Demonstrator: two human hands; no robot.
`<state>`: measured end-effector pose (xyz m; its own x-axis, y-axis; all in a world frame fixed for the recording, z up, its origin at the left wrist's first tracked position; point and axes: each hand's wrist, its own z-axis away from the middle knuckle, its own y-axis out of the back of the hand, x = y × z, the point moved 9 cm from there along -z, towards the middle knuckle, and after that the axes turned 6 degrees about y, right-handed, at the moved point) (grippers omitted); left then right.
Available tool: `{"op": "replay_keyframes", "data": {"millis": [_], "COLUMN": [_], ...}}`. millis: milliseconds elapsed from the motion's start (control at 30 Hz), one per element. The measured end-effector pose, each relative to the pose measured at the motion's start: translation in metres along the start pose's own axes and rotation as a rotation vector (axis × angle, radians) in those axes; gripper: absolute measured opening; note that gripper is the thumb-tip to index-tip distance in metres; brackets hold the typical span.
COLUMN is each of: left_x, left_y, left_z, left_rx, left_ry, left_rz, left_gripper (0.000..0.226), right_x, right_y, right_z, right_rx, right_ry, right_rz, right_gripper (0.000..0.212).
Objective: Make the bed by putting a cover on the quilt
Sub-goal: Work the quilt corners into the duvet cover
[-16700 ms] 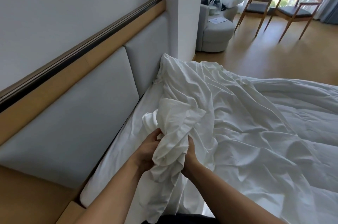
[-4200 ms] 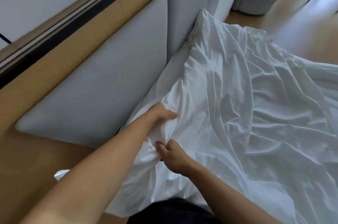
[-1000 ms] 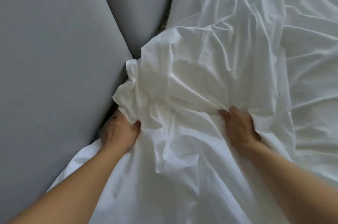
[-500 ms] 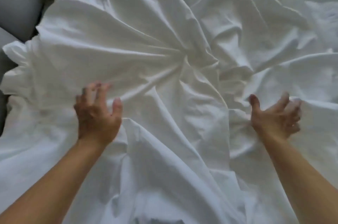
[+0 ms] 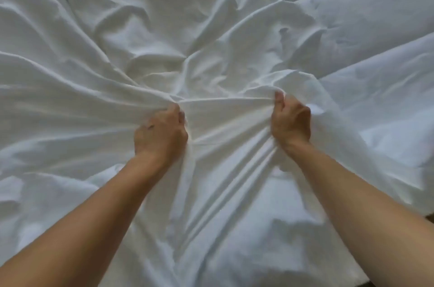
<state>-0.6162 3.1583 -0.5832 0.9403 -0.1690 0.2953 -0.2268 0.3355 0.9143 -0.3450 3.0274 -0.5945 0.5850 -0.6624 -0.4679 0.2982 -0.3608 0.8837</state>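
Both hands, spread and empty half a second ago, now grip the cover [image 5: 211, 40]. Left hand [image 5: 160, 133] and right hand [image 5: 291, 120] each bunch a fistful near the bed's middle, cloth pulled taut between them; creased cover fills the view.

Soft, even light lit the white cover [image 5: 211, 28], cooler and bluish toward the right, with gentle grey shadows lying in its folds. The whole picture was slightly soft, and the left forearm [image 5: 89, 223] and right forearm [image 5: 366, 211] stretched wide toward the lower corners.
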Motion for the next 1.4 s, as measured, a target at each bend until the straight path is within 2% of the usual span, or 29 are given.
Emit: {"op": "replay_keyframes", "data": {"millis": [33,67,133,167,200,267,333,367,400,467,533,600,633,700,800,867,933,1000,1033,1067,1100,1167,1267,1333,1400], "left_x": [0.024,0.053,0.12,0.147,0.173,0.212,0.234,0.244,0.257,0.285,0.313,0.336,0.344,0.341,0.313,0.3,0.276,0.228,0.203,0.185,0.173,0.16,0.158,0.171,0.199], "left_y": [0.002,-0.006,-0.054,-0.083,-0.106,-0.147,-0.171,-0.175,-0.172,-0.149,-0.119,-0.11,-0.115,-0.133,-0.128,-0.104,-0.094,-0.103,-0.108,-0.116,-0.126,-0.147,-0.167,-0.164,-0.147], "left_z": [0.003,0.006,0.025,0.038,0.05,0.066,0.072,0.07,0.062,0.04,0.027,0.025,0.028,0.038,0.055,0.08,0.122,0.171,0.188,0.198,0.207,0.216,0.215,0.227,0.254], "left_rx": [0.042,-0.003,-0.344,-0.513,-0.61,-0.737,-0.845,-0.842,-0.768,-0.476,-0.217,-0.15,-0.183,-0.298,-0.35,-0.381,-0.573,-0.783,-0.785,-0.747,-0.708,-0.637,-0.449,-0.25,0.022], "left_ry": [-0.036,-0.102,-0.199,-0.22,-0.264,-0.313,-0.199,-0.112,-0.06,-0.024,0.008,0.016,0.004,0.001,-0.023,-0.117,-0.18,-0.177,-0.2,-0.224,-0.231,-0.179,-0.058,-0.059,-0.204], "left_rz": [0.066,0.12,0.08,-0.007,-0.108,-0.167,-0.043,0.054,0.143,0.295,0.4,0.418,0.375,0.255,0.157,0.146,0.057,-0.272,-0.464,-0.569,-0.574,-0.478,-0.379,-0.3,-0.151], "left_gripper": [0.027,0.035,0.072,0.078,0.065,0.026,0.023,0.027,0.03,0.032,0.019,0.014,0.014,0.015,0.011,0.029,0.051,0.072,0.084,0.092,0.093,0.088,0.08,0.084,0.078], "right_x": [0.022,0.048,0.103,0.127,0.146,0.176,0.194,0.199,0.202,0.19,0.174,0.17,0.179,0.199,0.228,0.26,0.303,0.336,0.341,0.333,0.317,0.29,0.276,0.288,0.301], "right_y": [0.022,0.042,0.083,0.099,0.108,0.101,0.081,0.074,0.068,0.065,0.075,0.079,0.077,0.076,0.098,0.118,0.137,0.146,0.147,0.147,0.147,0.144,0.147,0.148,0.148], "right_z": [-0.013,-0.026,-0.051,-0.062,-0.073,-0.087,-0.072,-0.054,-0.034,0.006,0.044,0.082,0.092,0.095,0.06,0.018,-0.026,-0.054,-0.059,-0.056,-0.045,-0.012,0.046,0.071,0.092], "right_rx": [0.068,0.13,0.243,0.263,0.233,0.01,-0.307,-0.459,-0.615,-0.932,-1.257,-1.528,-1.551,-1.461,-1.135,-0.835,-0.504,-0.266,-0.235,-0.285,-0.389,-0.672,-1.05,-1.102,-1.109], "right_ry": [-0.044,-0.102,-0.208,-0.252,-0.278,-0.277,-0.327,-0.416,-0.513,-0.615,-0.545,-0.451,-0.418,-0.439,-0.559,-0.607,-0.664,-0.674,-0.675,-0.663,-0.645,-0.57,-0.362,-0.314,-0.308], "right_rz": [-0.03,-0.05,-0.089,-0.111,-0.129,-0.167,-0.29,-0.442,-0.614,-0.904,-0.991,-0.93,-0.841,-0.783,-0.973,-1.054,-1.055,-1.062,-1.092,-1.13,-1.156,-1.1,-0.938,-0.795,-0.72], "right_gripper": [0.053,0.052,0.051,0.051,0.05,0.051,0.075,0.088,0.091,0.069,0.049,0.043,0.044,0.044,0.023,0.015,0.025,0.043,0.052,0.059,0.059,0.05,0.054,0.063,0.074]}}
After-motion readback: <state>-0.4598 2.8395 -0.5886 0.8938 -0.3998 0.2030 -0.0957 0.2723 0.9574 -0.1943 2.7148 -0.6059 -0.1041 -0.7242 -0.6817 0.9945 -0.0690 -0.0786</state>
